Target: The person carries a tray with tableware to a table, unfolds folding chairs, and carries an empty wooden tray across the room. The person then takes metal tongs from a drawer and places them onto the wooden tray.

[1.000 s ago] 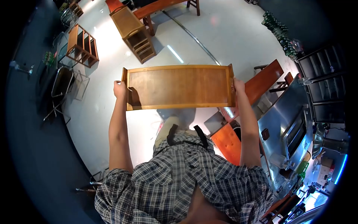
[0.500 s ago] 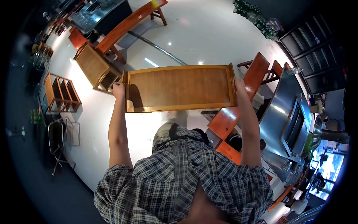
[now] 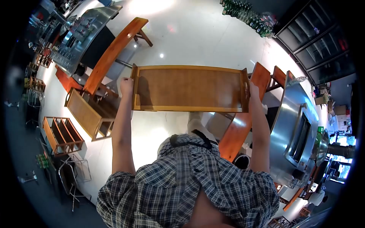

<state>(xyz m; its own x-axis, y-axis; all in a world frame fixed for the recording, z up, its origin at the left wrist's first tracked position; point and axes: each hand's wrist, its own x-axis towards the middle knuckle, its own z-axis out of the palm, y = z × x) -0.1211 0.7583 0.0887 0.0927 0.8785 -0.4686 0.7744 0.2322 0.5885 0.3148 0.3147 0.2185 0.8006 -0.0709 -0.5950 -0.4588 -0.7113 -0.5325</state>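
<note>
Out in front of my body I carry a long wooden shelf, its flat brown top framed by a lighter rim with raised end boards. What lies under the top is hidden. My left hand is closed on the left end board, knuckles up. On the opposite end, my right hand grips the right board, its fingers partly hidden behind the wood. The shelf is off the floor and roughly level.
A similar wooden shelf unit and a smaller slatted rack stand at left. Long red-brown benches flank both sides. A steel-topped table is close on my right. Green bottles line the far floor beside dark glass-door cabinets.
I have moved forward with the shelf still between both hands. The benches, steel table and left-hand shelf units have shifted nearer and lower in view.
</note>
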